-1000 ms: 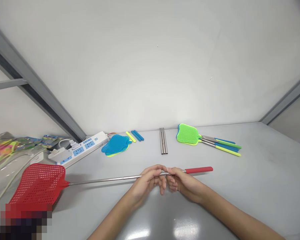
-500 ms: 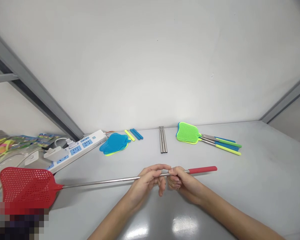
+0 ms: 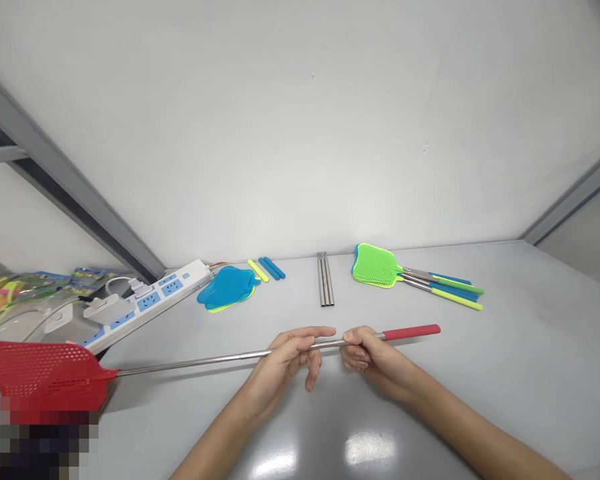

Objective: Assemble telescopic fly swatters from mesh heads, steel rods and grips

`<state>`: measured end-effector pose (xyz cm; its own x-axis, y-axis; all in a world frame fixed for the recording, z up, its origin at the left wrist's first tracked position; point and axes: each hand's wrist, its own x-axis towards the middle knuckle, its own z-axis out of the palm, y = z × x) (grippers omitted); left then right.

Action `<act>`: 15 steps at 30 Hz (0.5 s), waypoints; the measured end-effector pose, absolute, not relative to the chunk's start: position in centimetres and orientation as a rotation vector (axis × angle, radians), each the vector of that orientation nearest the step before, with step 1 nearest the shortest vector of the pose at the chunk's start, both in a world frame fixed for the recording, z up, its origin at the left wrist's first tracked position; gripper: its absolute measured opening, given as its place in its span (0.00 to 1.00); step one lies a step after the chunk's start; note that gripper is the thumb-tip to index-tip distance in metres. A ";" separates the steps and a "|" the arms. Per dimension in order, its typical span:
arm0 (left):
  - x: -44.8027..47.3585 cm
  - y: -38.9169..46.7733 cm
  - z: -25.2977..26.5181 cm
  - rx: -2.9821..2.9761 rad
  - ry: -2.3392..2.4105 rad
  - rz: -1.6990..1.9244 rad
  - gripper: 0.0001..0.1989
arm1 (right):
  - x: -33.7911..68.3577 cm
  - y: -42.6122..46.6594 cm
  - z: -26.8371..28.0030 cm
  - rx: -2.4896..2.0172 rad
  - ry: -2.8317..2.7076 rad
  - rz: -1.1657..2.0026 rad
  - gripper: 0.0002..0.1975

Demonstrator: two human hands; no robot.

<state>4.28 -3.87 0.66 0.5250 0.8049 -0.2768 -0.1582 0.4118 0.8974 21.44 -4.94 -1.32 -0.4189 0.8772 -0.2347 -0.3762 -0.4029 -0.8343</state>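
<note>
A red fly swatter (image 3: 50, 373) with a long telescopic metal rod lies across my view, its perforated head at the far left and its red grip at the right. My left hand (image 3: 293, 363) holds the middle of the rod between thumb and fingers, index finger stretched along it. Closer to the grip, my right hand (image 3: 367, 350) pinches the rod with its fingers curled in. Beyond my hands, several bare metal rods (image 3: 326, 280) lie side by side. Blue swatter heads (image 3: 227, 288) are stacked at the left, over a yellow one.
Blue grip sleeves (image 3: 271, 268) and a yellow sleeve (image 3: 258, 271) lie by the back wall. Several swatters with a green head (image 3: 375, 265) on top lie at the right. A power strip (image 3: 173, 288) with plugs and plastic packets (image 3: 30, 293) occupy the left of the table (image 3: 520, 373).
My hands have moved apart along the rod, left hand leftward and right hand slightly rightward. The swatter's head has shifted left and its grip right, so the rod looks longer.
</note>
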 end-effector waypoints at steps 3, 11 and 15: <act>4.1 -3.7 0.8 0.972 0.807 0.685 0.17 | 21.6 -4.8 -1.1 -0.905 -0.893 1.904 0.16; 3.7 -3.4 0.9 0.996 0.804 0.677 0.16 | 22.1 -4.5 -1.3 -0.895 -0.921 1.885 0.16; 3.4 -3.2 0.8 0.989 0.801 0.680 0.16 | 22.3 -4.3 -1.4 -0.882 -0.933 1.880 0.16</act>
<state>3.42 -3.22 0.83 0.5376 0.7992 -0.2688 -0.1357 0.3966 0.9079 22.32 -4.31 -1.37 -0.4013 0.8902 -0.2158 -0.3665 -0.3720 -0.8528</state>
